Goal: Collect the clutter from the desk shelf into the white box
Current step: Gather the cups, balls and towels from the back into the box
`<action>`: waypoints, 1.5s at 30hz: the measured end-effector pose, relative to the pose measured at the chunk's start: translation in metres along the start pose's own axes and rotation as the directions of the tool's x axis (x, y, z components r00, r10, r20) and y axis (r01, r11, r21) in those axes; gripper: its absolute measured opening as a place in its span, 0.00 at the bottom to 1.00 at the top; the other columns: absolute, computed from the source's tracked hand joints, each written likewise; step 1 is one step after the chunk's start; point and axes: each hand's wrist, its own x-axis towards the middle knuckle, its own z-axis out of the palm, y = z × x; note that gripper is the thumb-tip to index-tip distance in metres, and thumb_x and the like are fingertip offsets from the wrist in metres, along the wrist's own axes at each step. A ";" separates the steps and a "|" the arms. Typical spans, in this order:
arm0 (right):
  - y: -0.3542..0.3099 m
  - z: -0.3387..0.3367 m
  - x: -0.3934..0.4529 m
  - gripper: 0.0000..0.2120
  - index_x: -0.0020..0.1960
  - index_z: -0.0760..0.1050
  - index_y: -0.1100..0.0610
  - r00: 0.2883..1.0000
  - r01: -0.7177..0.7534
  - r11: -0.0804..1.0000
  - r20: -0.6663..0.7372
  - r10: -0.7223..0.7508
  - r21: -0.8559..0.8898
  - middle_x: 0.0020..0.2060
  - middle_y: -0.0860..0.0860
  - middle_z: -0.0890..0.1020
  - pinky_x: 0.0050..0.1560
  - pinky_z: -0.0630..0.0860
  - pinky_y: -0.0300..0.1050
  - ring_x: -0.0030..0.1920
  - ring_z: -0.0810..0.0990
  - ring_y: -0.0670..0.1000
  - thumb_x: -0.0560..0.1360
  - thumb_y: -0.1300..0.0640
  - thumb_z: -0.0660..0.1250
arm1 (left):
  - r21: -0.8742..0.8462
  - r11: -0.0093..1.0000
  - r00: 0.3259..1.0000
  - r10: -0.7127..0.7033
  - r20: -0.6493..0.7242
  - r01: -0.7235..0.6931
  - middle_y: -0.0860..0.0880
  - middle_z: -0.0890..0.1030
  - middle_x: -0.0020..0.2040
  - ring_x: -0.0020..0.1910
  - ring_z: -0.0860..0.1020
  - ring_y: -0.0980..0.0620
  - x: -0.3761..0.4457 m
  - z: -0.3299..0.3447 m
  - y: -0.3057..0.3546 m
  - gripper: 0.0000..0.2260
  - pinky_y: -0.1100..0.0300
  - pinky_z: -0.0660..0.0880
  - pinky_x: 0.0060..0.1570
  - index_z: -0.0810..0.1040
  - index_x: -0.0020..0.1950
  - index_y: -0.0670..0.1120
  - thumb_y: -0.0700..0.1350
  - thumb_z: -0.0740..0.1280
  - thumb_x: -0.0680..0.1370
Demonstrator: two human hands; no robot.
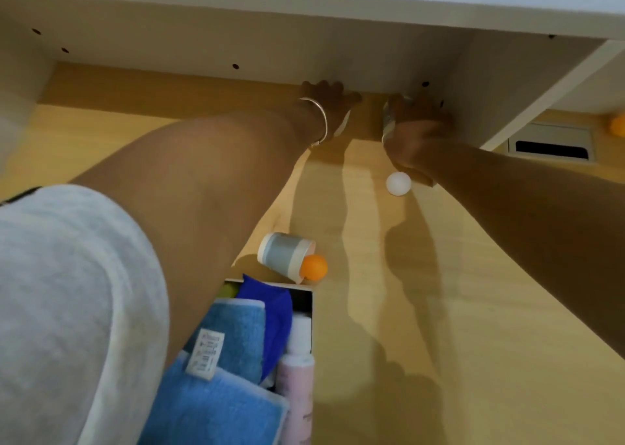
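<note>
Both my arms reach far back under the white desk shelf (304, 21). My left hand (324, 97), with a bangle on its wrist, has its fingers hidden below the shelf's edge; a thin whitish strip (342, 124) shows beside its palm. My right hand (417, 129) is closed around a silvery grey object (389, 119). A white ball (398, 183) lies on the wooden desk just under my right wrist. A tipped paper cup (285, 255) and an orange ball (314, 267) lie by the white box (313, 312), which holds blue towels (233, 336) and pale bottles (299, 343).
A second orange ball (619, 124) rests at the far right, behind the shelf's side panel (548, 92). A rectangular cable opening (551, 145) is set into the desk there. My grey sleeve (67, 309) fills the lower left. Bare wooden desk (473, 343) lies right of the box.
</note>
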 end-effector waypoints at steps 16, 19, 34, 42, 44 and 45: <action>-0.038 -0.036 -0.069 0.31 0.68 0.64 0.53 0.980 0.007 0.617 -0.127 0.151 0.787 0.56 0.53 0.75 0.45 0.71 0.43 0.54 0.77 0.56 0.69 0.49 0.71 | -0.258 0.965 0.985 -0.087 -0.152 0.045 0.46 0.75 0.59 0.51 0.76 0.43 -0.196 -0.056 -0.065 0.33 0.55 0.72 0.38 0.65 0.65 0.51 0.53 0.75 0.65; -0.063 -0.068 -0.115 0.32 0.70 0.63 0.48 0.986 0.070 0.378 -0.123 0.117 0.923 0.60 0.49 0.74 0.35 0.70 0.37 0.47 0.77 0.47 0.69 0.50 0.72 | -0.351 0.936 0.975 -0.102 -0.198 0.027 0.47 0.73 0.60 0.56 0.74 0.45 -0.249 -0.072 -0.083 0.34 0.53 0.74 0.45 0.66 0.65 0.50 0.54 0.76 0.64; -0.152 -0.166 -0.338 0.29 0.67 0.65 0.52 0.903 0.380 -0.166 -0.404 -0.146 0.910 0.58 0.56 0.77 0.47 0.80 0.45 0.51 0.82 0.49 0.69 0.63 0.71 | -0.719 0.678 0.915 -0.176 -0.363 -0.154 0.63 0.75 0.55 0.54 0.76 0.62 -0.460 -0.068 -0.107 0.32 0.62 0.76 0.52 0.68 0.62 0.56 0.65 0.73 0.62; -0.191 -0.195 -0.362 0.31 0.71 0.56 0.61 0.771 0.544 -0.294 -0.607 -0.196 0.786 0.60 0.60 0.69 0.55 0.76 0.46 0.55 0.79 0.49 0.73 0.67 0.66 | -0.793 0.559 0.911 -0.148 -0.384 -0.243 0.60 0.79 0.56 0.53 0.79 0.60 -0.457 -0.068 -0.091 0.34 0.54 0.78 0.52 0.69 0.66 0.53 0.58 0.76 0.63; -0.196 -0.190 -0.366 0.33 0.72 0.55 0.61 0.777 0.524 -0.273 -0.584 -0.234 0.807 0.62 0.61 0.68 0.55 0.76 0.46 0.56 0.79 0.51 0.71 0.68 0.67 | -0.812 0.518 0.904 -0.155 -0.399 -0.270 0.60 0.79 0.56 0.53 0.79 0.60 -0.459 -0.069 -0.088 0.34 0.54 0.79 0.52 0.68 0.67 0.52 0.55 0.77 0.64; -0.195 -0.187 -0.367 0.34 0.72 0.56 0.60 0.777 0.518 -0.263 -0.576 -0.253 0.814 0.62 0.61 0.68 0.54 0.76 0.45 0.56 0.79 0.53 0.71 0.68 0.67 | -0.817 0.505 0.899 -0.163 -0.406 -0.277 0.60 0.79 0.56 0.53 0.79 0.60 -0.460 -0.069 -0.087 0.34 0.54 0.79 0.52 0.68 0.67 0.52 0.54 0.77 0.64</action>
